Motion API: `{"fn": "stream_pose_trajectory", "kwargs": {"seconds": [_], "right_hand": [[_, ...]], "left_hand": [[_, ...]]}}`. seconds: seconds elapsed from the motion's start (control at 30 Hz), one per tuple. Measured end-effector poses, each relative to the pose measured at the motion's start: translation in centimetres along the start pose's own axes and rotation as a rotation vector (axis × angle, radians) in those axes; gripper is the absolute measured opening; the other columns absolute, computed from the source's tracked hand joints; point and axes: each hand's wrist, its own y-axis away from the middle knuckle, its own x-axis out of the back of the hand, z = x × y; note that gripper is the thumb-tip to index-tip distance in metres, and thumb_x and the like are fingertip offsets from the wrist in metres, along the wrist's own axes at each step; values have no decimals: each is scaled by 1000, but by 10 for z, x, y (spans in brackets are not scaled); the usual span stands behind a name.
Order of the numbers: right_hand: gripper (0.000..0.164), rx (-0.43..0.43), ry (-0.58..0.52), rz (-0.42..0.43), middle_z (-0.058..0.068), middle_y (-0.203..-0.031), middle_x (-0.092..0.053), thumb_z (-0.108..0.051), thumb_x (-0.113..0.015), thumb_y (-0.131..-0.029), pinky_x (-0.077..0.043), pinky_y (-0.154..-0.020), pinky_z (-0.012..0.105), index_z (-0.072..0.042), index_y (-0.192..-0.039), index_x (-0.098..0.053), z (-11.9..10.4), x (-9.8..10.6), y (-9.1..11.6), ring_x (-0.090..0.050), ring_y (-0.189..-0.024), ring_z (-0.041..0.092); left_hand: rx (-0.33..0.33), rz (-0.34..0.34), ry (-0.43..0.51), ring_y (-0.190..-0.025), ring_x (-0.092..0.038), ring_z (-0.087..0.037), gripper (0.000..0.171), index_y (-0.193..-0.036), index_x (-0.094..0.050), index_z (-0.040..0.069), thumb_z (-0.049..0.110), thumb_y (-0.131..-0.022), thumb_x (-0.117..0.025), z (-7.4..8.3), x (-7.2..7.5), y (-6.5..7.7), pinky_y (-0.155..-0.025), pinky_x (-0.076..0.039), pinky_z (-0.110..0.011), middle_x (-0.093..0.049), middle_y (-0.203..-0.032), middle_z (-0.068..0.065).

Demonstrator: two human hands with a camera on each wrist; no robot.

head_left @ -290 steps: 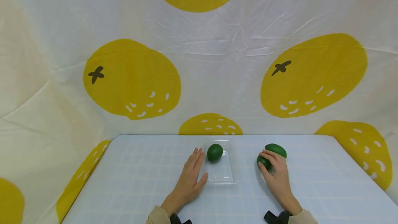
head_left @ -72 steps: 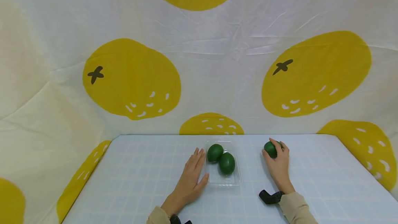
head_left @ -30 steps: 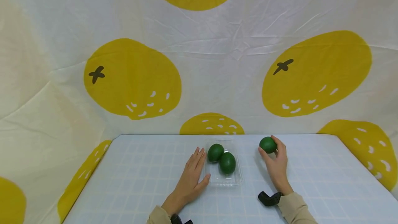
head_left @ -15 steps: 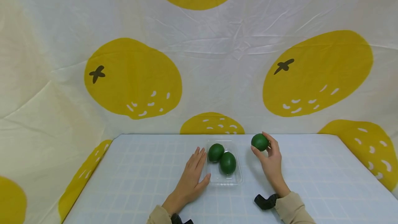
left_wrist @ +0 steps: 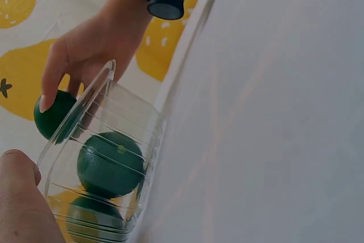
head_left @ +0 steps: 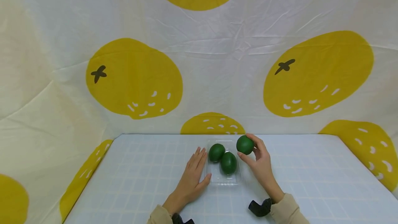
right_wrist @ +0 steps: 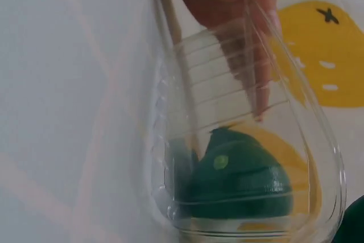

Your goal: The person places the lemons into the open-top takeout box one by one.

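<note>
In the head view, my right hand [head_left: 258,160] pinches a dark green oval fruit [head_left: 245,145] between thumb and fingers, above the right rim of a clear plastic box [head_left: 224,179]. Two similar fruits, one at the back left [head_left: 216,152] and one nearer the middle [head_left: 228,163], lie side by side in the box. My left hand [head_left: 190,177] lies with straight fingers along the box's left side, thumb near its front corner. The left wrist view shows the held fruit [left_wrist: 52,115] beyond the box wall. In the right wrist view only an edge of it [right_wrist: 352,223] shows.
A pale blue checked cloth [head_left: 140,172] covers the table, whose back edge runs just behind the box. Behind it hangs a white curtain [head_left: 217,78] printed with large yellow fruits. Black wrist cameras [head_left: 260,207] sit on both wrists.
Earlier one fruit lay in the box; a second is now there. My right hand has lifted the last fruit from the table at right and carried it left to the box. My left hand stays put.
</note>
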Motion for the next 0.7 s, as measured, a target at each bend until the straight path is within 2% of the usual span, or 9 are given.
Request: {"fn": "stream_pose_trajectory", "kwargs": {"seconds": [0.1,0.23,0.37,0.53,0.7], "right_hand": [[69,15,-25,-50,15,-133,-44,12,-73,-71,-43,-93,17,0,-134,-45,3,-5,2,-49,-111,17],[67,78,-58,-146,20,-133,-44,15,-72,-69,-45,-93,21,7,-130,-45,-17,-13,1,-49,-115,24],[64,135,-56,-240,23,-132,-44,14,-74,-69,-46,-95,24,11,-126,-46,-36,-23,-2,-47,-118,30],[62,120,-33,-330,21,-131,-46,8,-77,-69,-48,-92,29,8,-124,-49,-41,-34,-3,-48,-117,30],[62,99,-27,-398,24,-130,-46,5,-81,-65,-50,-91,32,4,-120,-52,-33,-40,1,-48,-119,31]], "left_hand": [[2,-3,3,-141,-20,-33,65,-145,-30,0,34,-92,-46,0,0,0,-113,-18,-46,-22,-154,-10],[-8,11,-4,-140,-22,-35,64,-144,-32,-1,34,-92,-47,0,-1,1,-114,-15,-42,-24,-153,-11],[-2,6,0,-140,-21,-34,64,-145,-31,1,35,-93,-46,-1,-1,1,-112,-19,-46,-23,-154,-10],[4,6,8,-141,-20,-32,64,-144,-33,0,35,-92,-46,-2,-1,0,-108,-24,-53,-24,-154,-9],[0,4,25,-141,-19,-33,64,-144,-32,-1,35,-93,-45,-1,-2,0,-110,-23,-52,-26,-152,-13]]}}
